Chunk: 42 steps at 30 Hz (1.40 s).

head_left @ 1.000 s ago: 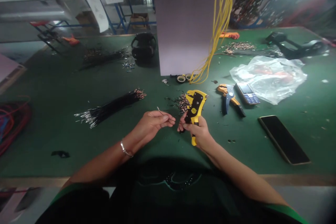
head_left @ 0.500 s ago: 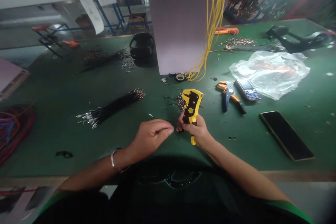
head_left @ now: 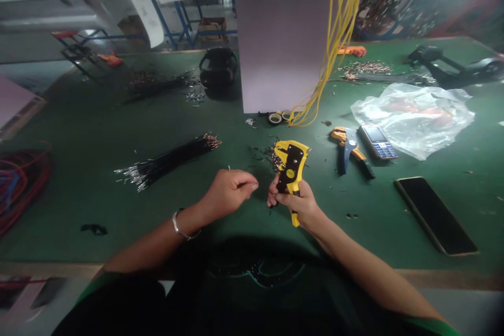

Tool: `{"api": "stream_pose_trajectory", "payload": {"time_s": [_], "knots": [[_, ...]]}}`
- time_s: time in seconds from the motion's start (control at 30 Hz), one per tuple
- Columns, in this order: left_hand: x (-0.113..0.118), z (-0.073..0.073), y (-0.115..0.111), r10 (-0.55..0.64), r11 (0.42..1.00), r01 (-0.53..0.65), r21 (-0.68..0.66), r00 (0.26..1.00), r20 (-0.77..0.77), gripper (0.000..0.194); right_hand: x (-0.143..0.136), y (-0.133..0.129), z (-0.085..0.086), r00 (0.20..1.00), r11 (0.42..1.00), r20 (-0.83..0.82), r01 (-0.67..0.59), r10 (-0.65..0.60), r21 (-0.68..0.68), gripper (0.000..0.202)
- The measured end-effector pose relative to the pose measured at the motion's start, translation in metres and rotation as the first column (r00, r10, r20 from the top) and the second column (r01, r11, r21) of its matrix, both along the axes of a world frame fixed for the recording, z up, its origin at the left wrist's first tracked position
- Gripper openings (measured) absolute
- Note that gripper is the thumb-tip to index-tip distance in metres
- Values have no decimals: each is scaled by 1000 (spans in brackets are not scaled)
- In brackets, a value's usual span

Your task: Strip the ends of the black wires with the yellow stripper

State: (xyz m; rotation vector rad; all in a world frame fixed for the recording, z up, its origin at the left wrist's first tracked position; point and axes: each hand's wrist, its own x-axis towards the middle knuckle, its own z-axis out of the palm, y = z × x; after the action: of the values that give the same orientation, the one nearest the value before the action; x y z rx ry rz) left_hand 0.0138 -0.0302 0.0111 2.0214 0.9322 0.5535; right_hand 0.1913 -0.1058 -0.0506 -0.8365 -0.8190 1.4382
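Observation:
My left hand point(head_left: 230, 191) is closed in a pinch near the middle of the bench. The pale tip of a thin wire point(head_left: 229, 167) shows just above its knuckles; the rest is hidden by the hand and the dark surface. My right hand point(head_left: 301, 202) is wrapped around the handles of a yellow and black wire stripper point(head_left: 292, 165), its head pointing up and away. A small gap separates the fingertips of both hands. Behind the stripper lies a pile of short wire scraps point(head_left: 271, 156). Left of my hands rests a bundle of black wires point(head_left: 173, 161) with bared ends.
Right of the stripper lie blue-orange pliers point(head_left: 348, 148), a keypad phone point(head_left: 378, 142), a smartphone point(head_left: 436, 215) and a clear plastic bag point(head_left: 417, 115). Yellow wires point(head_left: 342, 37) hang before a pale panel point(head_left: 281, 47). Tape rolls point(head_left: 274, 118) sit at its foot. Red cables point(head_left: 23, 189) lie far left.
The view has shifted slightly. The wire tip by my left hand now shows closer to the knuckles. My right hand keeps its hold on the wire stripper.

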Motion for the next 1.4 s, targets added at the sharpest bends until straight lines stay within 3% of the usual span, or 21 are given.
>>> {"api": "stream_pose_trajectory", "payload": {"time_s": [0.1, 0.2, 0.3, 0.43, 0.6, 0.8, 1.23, 1.4], "knots": [[-9, 10, 14, 117, 989, -113, -99, 993, 32, 16, 2, -1, -2, 997, 999, -62, -50, 52, 20, 21], [-15, 11, 25, 223, 953, -199, -227, 971, 84, 14, 4, -2, -3, 974, 980, -108, -199, 201, 29, 24], [-16, 11, 30, 281, 895, -205, -396, 949, 144, 14, 3, -2, -7, 927, 938, -142, -346, 347, 31, 30], [-17, 14, 31, 329, 821, -189, -539, 928, 176, 13, 2, -3, -14, 887, 907, -200, -422, 416, 17, 39], [-19, 10, 34, 372, 778, -191, -599, 908, 193, 11, 4, -2, -14, 868, 889, -210, -459, 450, 11, 42], [-20, 2, 37, 355, 773, -176, -609, 916, 186, 10, 5, -4, -13, 865, 879, -171, -476, 472, 18, 45], [-15, 2, 32, 373, 783, -223, -581, 915, 152, 9, 7, -4, -12, 872, 878, -110, -479, 477, 4, 42], [-17, 5, 35, 354, 752, -181, -634, 922, 157, 10, 8, -5, -11, 876, 878, -92, -477, 474, -22, 45]]}}
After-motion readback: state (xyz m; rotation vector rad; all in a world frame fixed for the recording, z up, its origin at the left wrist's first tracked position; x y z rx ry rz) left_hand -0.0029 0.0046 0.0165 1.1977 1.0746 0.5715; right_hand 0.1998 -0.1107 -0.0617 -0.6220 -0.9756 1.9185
